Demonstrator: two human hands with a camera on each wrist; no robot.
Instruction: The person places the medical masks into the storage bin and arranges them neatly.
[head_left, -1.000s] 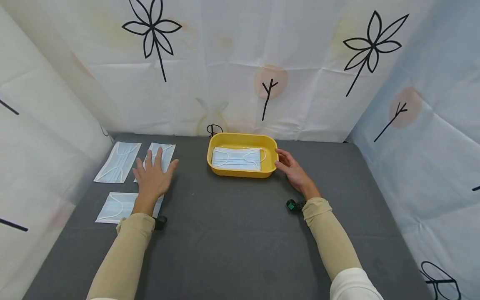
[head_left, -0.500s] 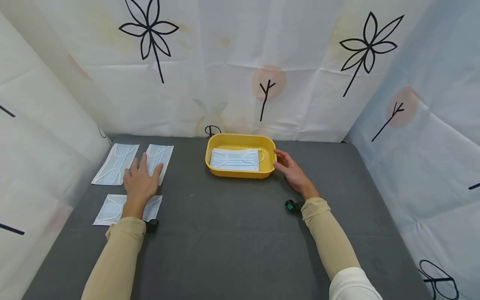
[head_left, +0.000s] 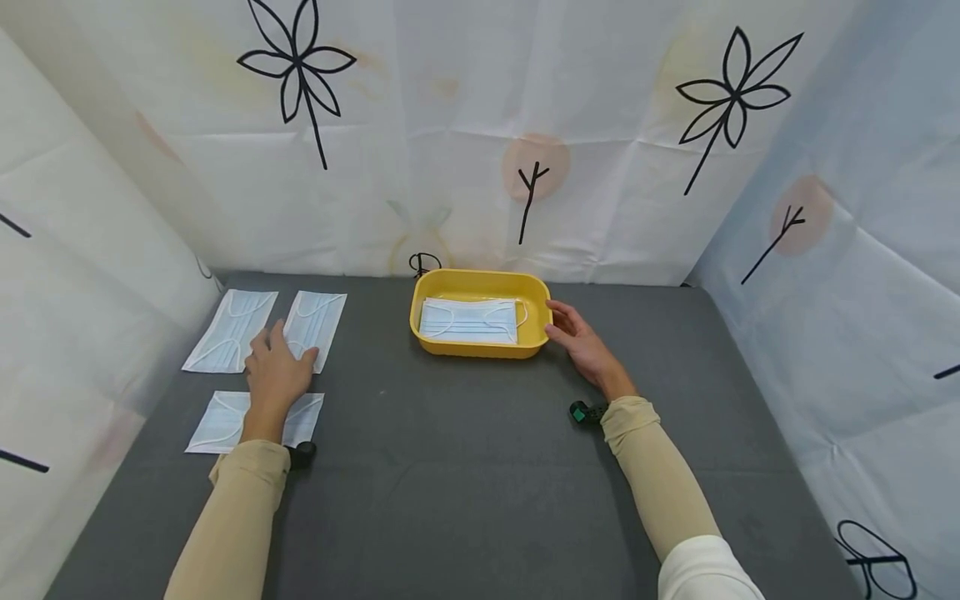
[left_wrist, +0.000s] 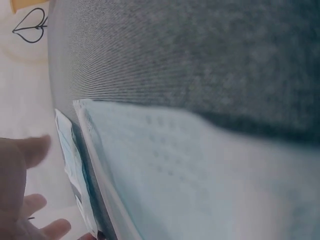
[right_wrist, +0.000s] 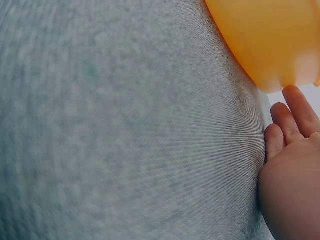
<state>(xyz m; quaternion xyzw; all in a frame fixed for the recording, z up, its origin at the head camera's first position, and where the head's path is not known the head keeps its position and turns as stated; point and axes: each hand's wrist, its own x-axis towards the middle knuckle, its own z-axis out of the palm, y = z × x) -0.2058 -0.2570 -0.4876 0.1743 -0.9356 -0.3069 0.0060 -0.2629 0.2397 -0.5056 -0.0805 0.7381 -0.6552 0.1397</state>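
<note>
While hovering with the left hand over the lower-left corner of the inner far mask, spreading thumb and bent fingers apart with nothing caught between them, leaving fingertip contact impossible to tell. Spanning the near mask with the wrist, and coming just beside the outer far mask. Touching the end of the yellow tray with the right hand, extending the fingers rather than wrapping them round it. Showing another mask inside the tray, lying flat, possibly hiding more layers beneath. Probably risking a slide or crease rather than a lift if pressing down on thin, flat fabric instead of pinching an edge. Could also be snagging an ear loop or dragging the neighbour along, from working across so narrow a gap, or shifting the near mask by lowering the wrist. Possibly shoving or tipping the tray if pushing too hard.
</note>
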